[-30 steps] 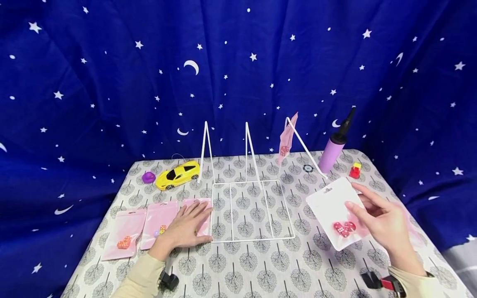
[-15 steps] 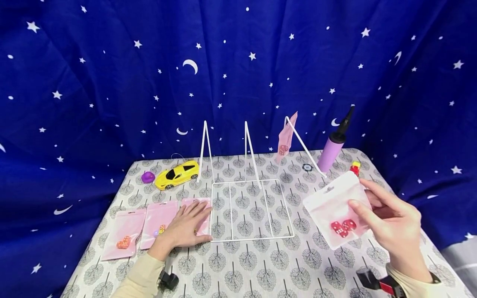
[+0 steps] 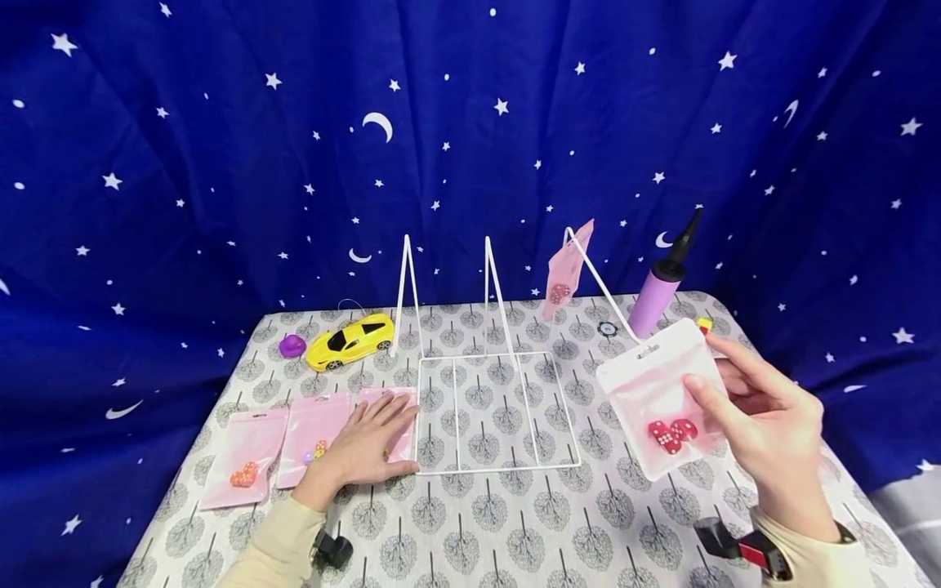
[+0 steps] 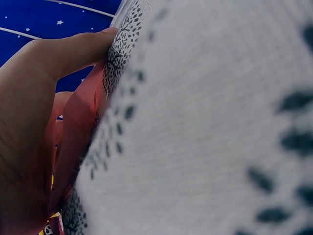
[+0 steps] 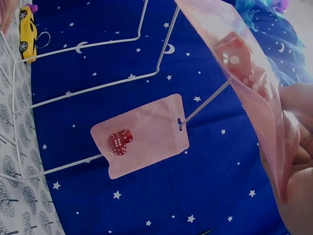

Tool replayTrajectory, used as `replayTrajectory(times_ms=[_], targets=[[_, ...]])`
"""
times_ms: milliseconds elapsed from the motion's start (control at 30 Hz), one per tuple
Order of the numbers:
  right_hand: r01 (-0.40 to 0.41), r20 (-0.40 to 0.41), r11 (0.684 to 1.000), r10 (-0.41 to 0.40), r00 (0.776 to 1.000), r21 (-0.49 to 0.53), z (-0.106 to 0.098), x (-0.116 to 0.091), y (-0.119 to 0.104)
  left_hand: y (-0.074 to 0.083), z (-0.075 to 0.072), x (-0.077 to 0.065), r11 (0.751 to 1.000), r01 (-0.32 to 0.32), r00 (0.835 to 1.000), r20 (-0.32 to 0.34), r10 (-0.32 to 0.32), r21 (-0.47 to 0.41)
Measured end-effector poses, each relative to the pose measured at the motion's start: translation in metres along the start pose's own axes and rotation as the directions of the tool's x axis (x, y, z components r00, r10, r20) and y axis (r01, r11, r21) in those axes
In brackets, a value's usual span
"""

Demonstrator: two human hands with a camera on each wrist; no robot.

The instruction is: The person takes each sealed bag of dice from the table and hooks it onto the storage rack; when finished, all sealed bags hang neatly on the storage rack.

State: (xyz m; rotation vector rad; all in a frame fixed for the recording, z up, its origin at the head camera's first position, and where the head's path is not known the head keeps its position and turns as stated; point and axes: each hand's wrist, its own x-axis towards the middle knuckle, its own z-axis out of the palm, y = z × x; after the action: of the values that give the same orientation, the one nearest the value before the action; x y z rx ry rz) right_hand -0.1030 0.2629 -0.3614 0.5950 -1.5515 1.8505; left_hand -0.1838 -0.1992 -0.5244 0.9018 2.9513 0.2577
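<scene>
My right hand [image 3: 764, 425] pinches the side edge of a pink zip bag [image 3: 662, 384] between thumb and fingers, raised at the table's right. Red dice [image 3: 671, 434] show through its front, and its hang slot faces the rack. On the left, my left hand [image 3: 371, 441] lies with fingers spread on a pink bag [image 3: 400, 408] beside the rack's base. The white wire rack [image 3: 500, 470] stands mid-table with three slanting arms. From its right arm hangs another pink bag [image 5: 146, 137] with red dice, the wire passing through its slot.
Two more pink bags [image 3: 246, 445] with dice lie at the left. Behind them are a yellow toy car [image 3: 351, 341] and a small purple object [image 3: 292, 346]. A purple hand pump [image 3: 654, 298] stands at the back right, near a small red and yellow toy [image 3: 704, 325].
My right hand has lifted the bag of red dice slightly and turned it, so its slot end sits higher, by the right arm's tip. The left hand stays in place.
</scene>
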Motion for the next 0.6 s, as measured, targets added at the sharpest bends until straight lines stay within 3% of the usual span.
replayTrajectory(times_ms=[600], targets=[[0.016, -0.026, 0.999, -0.015, 1.0, 0.033, -0.0002, -0.0013, 0.0057, 0.0001, -0.0007, 0.0, 1.0, 0.011, 1.0, 0.011, -0.011, 0.001]])
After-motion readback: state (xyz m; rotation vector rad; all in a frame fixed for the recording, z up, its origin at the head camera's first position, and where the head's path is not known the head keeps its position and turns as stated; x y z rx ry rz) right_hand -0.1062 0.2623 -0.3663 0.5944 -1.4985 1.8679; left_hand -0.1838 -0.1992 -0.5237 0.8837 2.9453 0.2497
